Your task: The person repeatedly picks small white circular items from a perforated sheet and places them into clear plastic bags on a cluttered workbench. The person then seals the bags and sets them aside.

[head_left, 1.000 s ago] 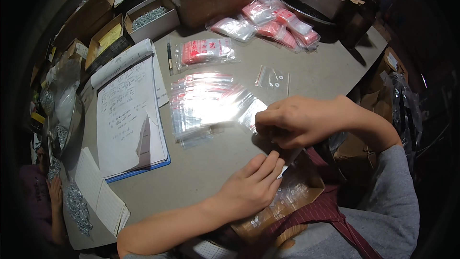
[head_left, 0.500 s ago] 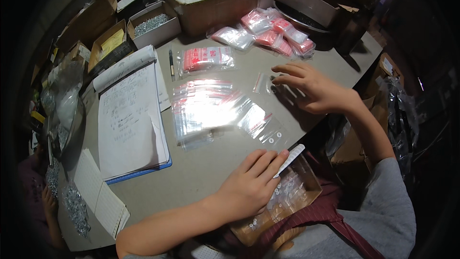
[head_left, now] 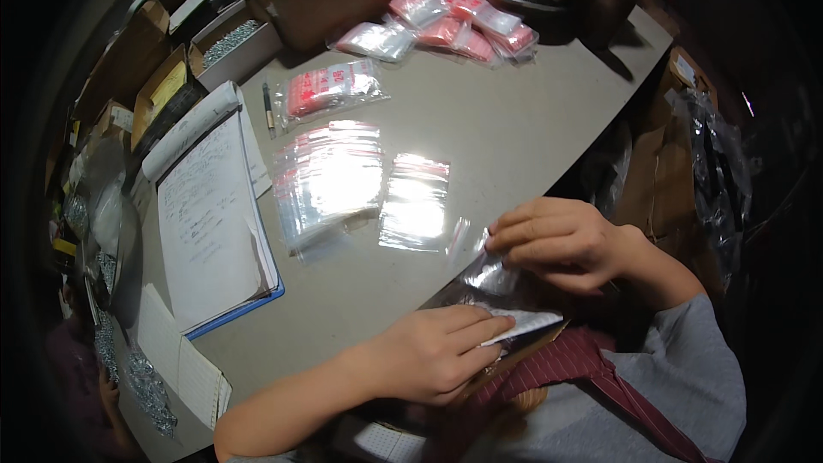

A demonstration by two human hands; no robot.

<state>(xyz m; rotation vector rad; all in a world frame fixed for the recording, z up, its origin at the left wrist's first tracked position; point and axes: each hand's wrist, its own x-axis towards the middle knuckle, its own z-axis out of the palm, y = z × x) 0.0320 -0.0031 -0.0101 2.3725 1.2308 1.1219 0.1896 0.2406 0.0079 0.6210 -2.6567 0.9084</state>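
Note:
Over the small cardboard box (head_left: 533,344) at the table's near edge, my left hand (head_left: 437,353) presses a flat white piece (head_left: 533,323) between fingers and thumb. Just beyond it, my right hand (head_left: 557,240) has its fingers bent together on shiny clear plastic (head_left: 490,276), which looks like a zip bag. A narrow clear bag with a red strip (head_left: 459,238) shows beside the right fingertips. Farther left lie a few flat zip bags (head_left: 415,206) and a larger fanned stack of zip bags (head_left: 330,184). The box's contents are mostly hidden by my hands.
A clipboard with written sheets (head_left: 214,223) and an open notebook (head_left: 182,360) lie at left. A pen (head_left: 268,111), a red-printed bag pack (head_left: 334,87) and more packs (head_left: 454,21) lie farther back. Boxes with metal parts (head_left: 231,45) line the far edge. Another person (head_left: 86,360) is at far left.
My right hand has come down toward me, from above the table onto clear plastic beside my left hand. The bag with two small white rings no longer shows on the table. The whole view has shifted.

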